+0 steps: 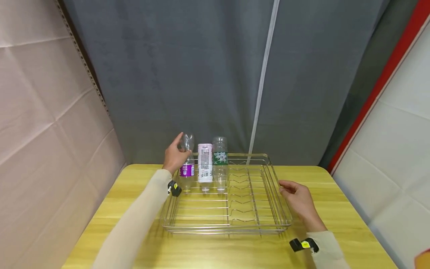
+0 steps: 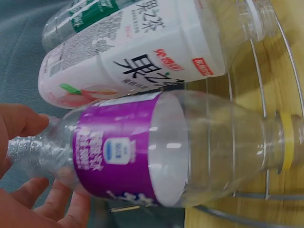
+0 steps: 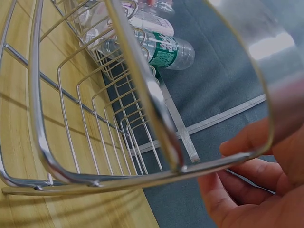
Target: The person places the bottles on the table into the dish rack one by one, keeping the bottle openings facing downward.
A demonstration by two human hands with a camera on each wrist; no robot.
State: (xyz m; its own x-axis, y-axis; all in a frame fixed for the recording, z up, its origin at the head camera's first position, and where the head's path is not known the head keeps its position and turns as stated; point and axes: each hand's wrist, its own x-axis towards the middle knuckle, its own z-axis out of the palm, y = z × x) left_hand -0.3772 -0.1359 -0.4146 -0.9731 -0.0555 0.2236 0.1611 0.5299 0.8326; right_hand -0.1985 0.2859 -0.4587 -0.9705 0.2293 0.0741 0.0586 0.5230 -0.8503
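In the head view, my left hand (image 1: 174,156) holds a clear plastic bottle (image 1: 187,170) with a purple label near its base. This bottle stands upside down in a wire dish rack (image 1: 226,226); the left wrist view shows its uncapped neck with a yellow ring pointing toward the wires. Beside it are an upside-down bottle (image 1: 205,164) in a white-and-pink sleeve and a clear bottle (image 1: 220,158) with a green label. My right hand (image 1: 299,201) grips the rack's right rim, which passes between thumb and fingers in the right wrist view.
The rack rests on a yellow wood-grain table (image 1: 201,248). A grey curtain (image 1: 188,74) hangs behind it, with a pale strip running down. White cloth walls (image 1: 40,112) flank both sides, the right one edged in red. An orange object (image 1: 422,260) shows at the lower right corner.
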